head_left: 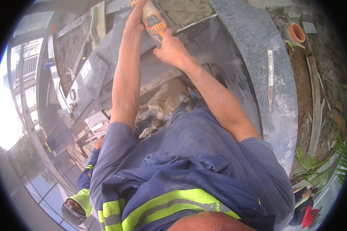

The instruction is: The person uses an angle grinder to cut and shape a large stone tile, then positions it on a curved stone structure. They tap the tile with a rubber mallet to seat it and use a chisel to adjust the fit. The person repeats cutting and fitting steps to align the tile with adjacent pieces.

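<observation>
Both hands are on an orange-and-tan power tool [155,24] at top ctr, just beside the L edge of a wet mortar bed [189,11]. R hand [171,49] is wrapped round the tool's rear end. L hand [135,19] lies against its L side; fingers run out of view, so can't tell how tight the grip is. To the R, a curved grey stone slab [254,50] carries a pale strip [270,73] nr its R edge. Beyond that edge, a terracotta pot [297,33] lies tipped on soil [300,73].
</observation>
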A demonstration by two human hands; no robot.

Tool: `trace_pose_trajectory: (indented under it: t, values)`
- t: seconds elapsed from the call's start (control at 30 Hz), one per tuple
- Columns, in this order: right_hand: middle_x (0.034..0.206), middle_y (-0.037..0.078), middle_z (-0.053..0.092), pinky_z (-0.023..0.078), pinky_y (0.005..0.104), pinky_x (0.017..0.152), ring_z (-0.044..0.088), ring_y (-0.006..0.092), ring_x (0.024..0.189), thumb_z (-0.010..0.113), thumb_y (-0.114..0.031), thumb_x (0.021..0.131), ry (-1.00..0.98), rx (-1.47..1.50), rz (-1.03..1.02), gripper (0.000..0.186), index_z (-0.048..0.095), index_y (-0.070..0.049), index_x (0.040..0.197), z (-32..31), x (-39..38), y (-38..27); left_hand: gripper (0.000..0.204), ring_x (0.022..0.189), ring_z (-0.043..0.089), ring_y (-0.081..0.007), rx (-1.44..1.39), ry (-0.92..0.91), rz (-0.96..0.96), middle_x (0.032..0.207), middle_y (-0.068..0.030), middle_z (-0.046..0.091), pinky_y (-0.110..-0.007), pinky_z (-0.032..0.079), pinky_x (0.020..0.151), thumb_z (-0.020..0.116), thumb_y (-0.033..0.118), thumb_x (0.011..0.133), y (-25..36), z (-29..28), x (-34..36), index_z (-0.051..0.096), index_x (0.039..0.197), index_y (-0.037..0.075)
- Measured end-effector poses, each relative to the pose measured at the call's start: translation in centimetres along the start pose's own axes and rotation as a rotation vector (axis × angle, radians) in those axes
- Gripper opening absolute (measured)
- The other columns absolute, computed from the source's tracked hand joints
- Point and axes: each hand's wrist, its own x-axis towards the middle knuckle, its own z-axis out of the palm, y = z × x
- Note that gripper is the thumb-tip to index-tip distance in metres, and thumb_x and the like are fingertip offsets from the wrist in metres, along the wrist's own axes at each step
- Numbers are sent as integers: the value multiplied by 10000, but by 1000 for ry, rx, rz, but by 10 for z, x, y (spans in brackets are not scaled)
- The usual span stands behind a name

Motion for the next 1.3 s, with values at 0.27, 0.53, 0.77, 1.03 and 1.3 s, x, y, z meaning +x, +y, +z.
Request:
trace_pose_trajectory:
  t: [0.27, 0.53, 0.77, 1.03, 1.3]
  values:
    - [988, 309, 764, 651, 463, 743, 801, 370, 802, 719, -174, 933, 12, 2, -16, 741, 358, 200, 1462, 4, 8, 5, 285, 885, 757, -236, 19, -9, 3, 1059, -50, 754, -449, 681, 763, 776, 389, 1066, 4, 6, -2, 705, 1248, 182]
    - [884, 250, 750, 610, 433, 597, 763, 313, 672, 708, -140, 920, 1, 44, -14, 754, 337, 214, 1473, 4, 0, -1, 347, 1034, 758, -302, 60, 90, -76, 1139, -121, 767, -478, 647, 885, 747, 372, 1067, 7, -17, 8, 703, 1293, 113]
    - [903, 267, 755, 615, 441, 617, 767, 339, 689, 708, -138, 909, 49, -4, -40, 792, 309, 222, 1491, 7, -4, 15, 575, 1204, 721, -303, 152, 131, -95, 1335, -167, 701, -474, 613, 1055, 796, 326, 1044, 9, 12, -29, 596, 1457, -21]
    - [1043, 350, 758, 651, 456, 677, 800, 401, 785, 759, -140, 923, -62, 111, 59, 701, 375, 186, 1410, -7, -6, -9, 636, 1201, 724, -306, 229, 174, -66, 1335, -171, 697, -477, 627, 1018, 796, 355, 1035, 11, 4, -18, 579, 1490, -32]
    - [880, 258, 752, 609, 437, 598, 774, 339, 685, 719, -128, 910, 31, 12, -26, 790, 305, 217, 1488, 8, -16, 15, 807, 1256, 703, -305, 359, 234, -100, 1406, -176, 680, -481, 588, 1080, 800, 459, 1003, 6, 13, -34, 533, 1568, -51]
